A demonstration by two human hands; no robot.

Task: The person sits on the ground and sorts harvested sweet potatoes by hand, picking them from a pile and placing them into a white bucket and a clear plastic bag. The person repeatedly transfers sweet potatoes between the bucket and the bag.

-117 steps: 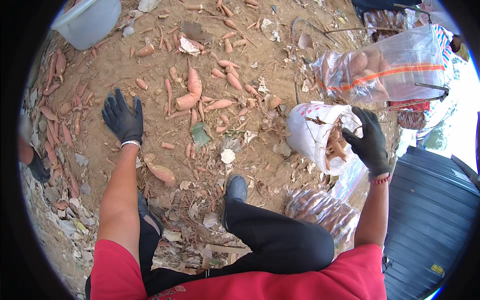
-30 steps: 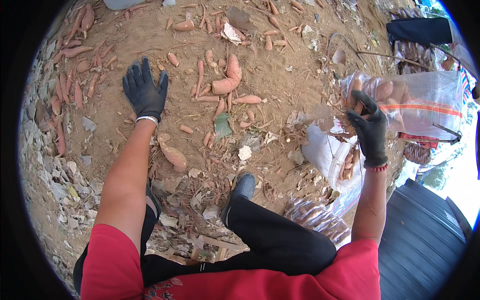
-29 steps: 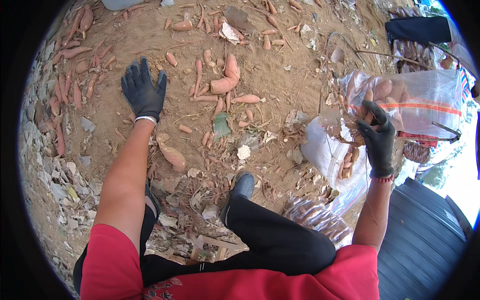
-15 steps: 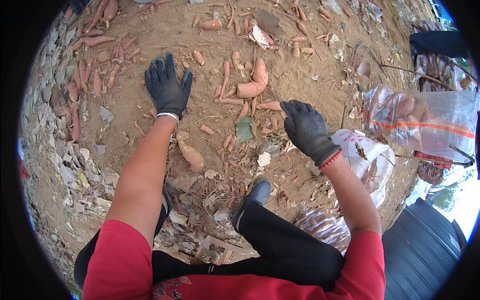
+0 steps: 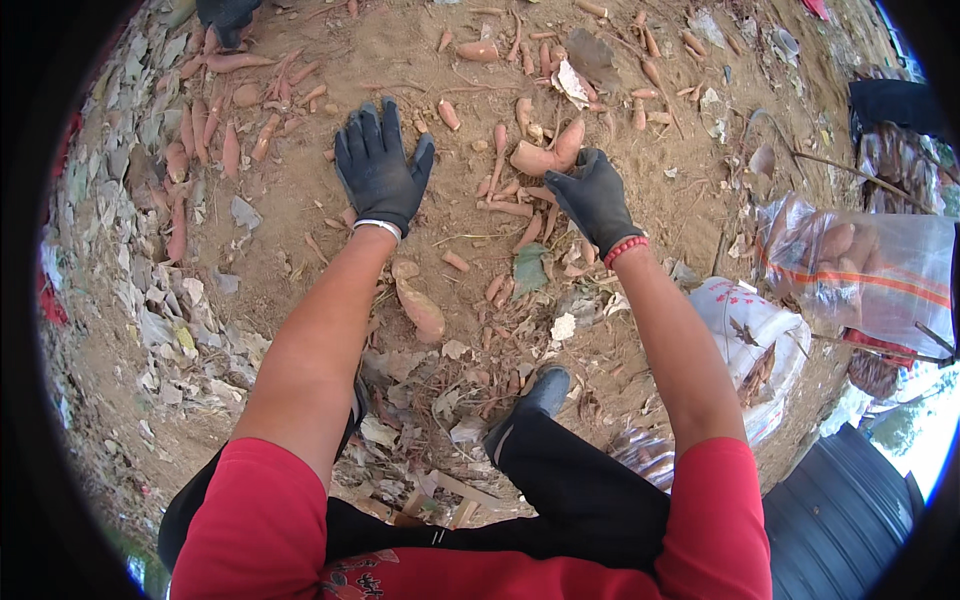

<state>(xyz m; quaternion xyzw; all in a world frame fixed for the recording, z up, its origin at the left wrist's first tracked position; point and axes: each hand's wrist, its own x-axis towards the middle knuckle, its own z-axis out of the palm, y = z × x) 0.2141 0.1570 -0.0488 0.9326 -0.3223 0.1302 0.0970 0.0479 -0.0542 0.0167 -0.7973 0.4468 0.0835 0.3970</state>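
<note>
My left hand [image 5: 382, 180], in a dark grey glove, lies spread on the soil with nothing in it. Small orange sweet potato pieces are around it. My right hand [image 5: 595, 205], in a matching glove, has its fingers and thumb closed at the right end of a thick curved sweet potato [image 5: 545, 158]. The fingertips are partly hidden against it. Thin sweet potato pieces [image 5: 505, 208] lie just left of that hand. A larger, knobbly sweet potato [image 5: 420, 312] rests on the ground nearer to me.
Many sweet potatoes [image 5: 230, 150] are scattered at the far left, where another person's gloved hand [image 5: 228, 18] reaches in. A white sack [image 5: 730, 315] and a clear plastic bag of sweet potatoes [image 5: 900, 265] stand at right. Dry leaves cover the near ground; my boot [image 5: 545, 390] stands there.
My right hand has moved up and left onto the curved sweet potato, which has turned slightly. My left hand stays spread on the soil. The other person's hand has come further into view.
</note>
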